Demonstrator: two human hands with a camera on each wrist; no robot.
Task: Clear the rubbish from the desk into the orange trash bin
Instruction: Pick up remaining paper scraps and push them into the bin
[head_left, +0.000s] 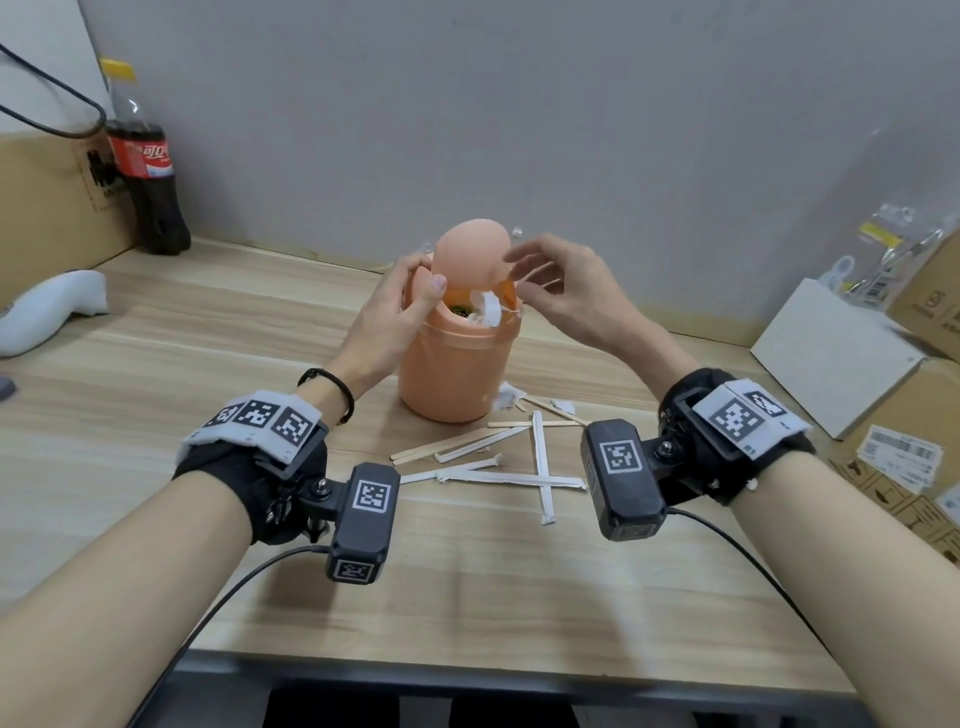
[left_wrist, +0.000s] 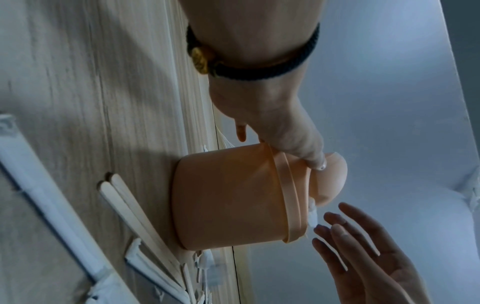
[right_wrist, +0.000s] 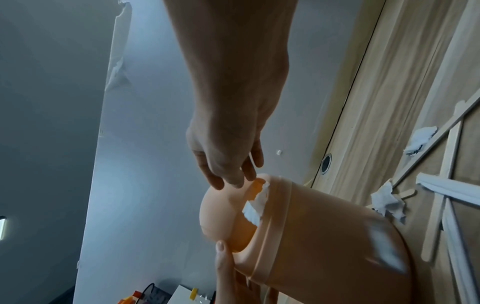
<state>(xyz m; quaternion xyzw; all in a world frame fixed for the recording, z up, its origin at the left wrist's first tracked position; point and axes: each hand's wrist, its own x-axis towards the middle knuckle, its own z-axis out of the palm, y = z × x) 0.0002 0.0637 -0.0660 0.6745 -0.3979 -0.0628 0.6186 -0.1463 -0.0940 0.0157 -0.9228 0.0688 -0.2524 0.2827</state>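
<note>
Two hands are working at the orange trash bin (head_left: 451, 358), which is standing mid-desk (head_left: 156, 415). The left hand (head_left: 392, 312) is gripping the bin's rim, thumb holding the swing lid (head_left: 472, 249) tilted open. The right hand (head_left: 561, 291) is hovering just beside the opening, fingers spread and holding nothing — a white paper scrap (head_left: 487, 309) is hanging half over the lip. Likely a drop is finishing. In front of the bin, paper wrappers (head_left: 540, 467) and wooden sticks (head_left: 441, 447) are still waiting — next, a pinch on those.
</note>
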